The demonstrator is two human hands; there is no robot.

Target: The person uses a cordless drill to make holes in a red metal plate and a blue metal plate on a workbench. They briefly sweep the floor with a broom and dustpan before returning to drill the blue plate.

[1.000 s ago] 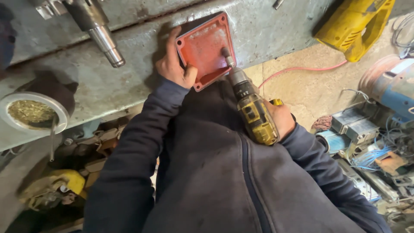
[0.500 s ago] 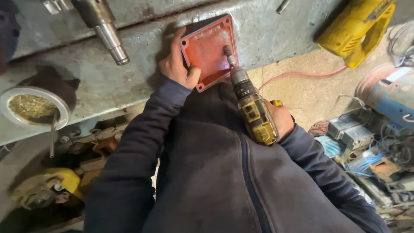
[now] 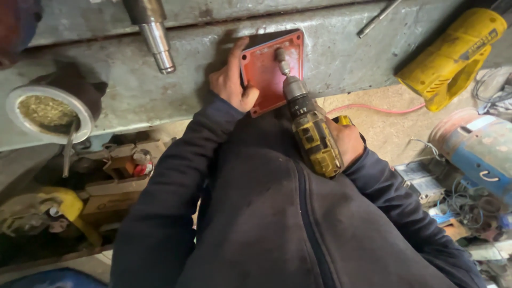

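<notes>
A square red metal plate (image 3: 265, 74) with corner holes lies flat against a grey steel beam (image 3: 341, 53). My left hand (image 3: 230, 80) grips the plate's left edge, thumb on its face. My right hand (image 3: 349, 141) holds a yellow and black cordless drill (image 3: 312, 133). The drill's chuck and bit (image 3: 281, 58) press on the upper middle of the plate. My dark jacket hides the lower part of both arms.
A steel shaft (image 3: 154, 37) sticks out above the beam at upper left. A round tin (image 3: 45, 109) of debris sits at left. A yellow power tool (image 3: 453, 58) lies at upper right, a blue motor (image 3: 480, 149) and wires at right, clutter at lower left.
The view shifted slightly; hands, plate and drill keep the same pose, with the bit still on the plate.
</notes>
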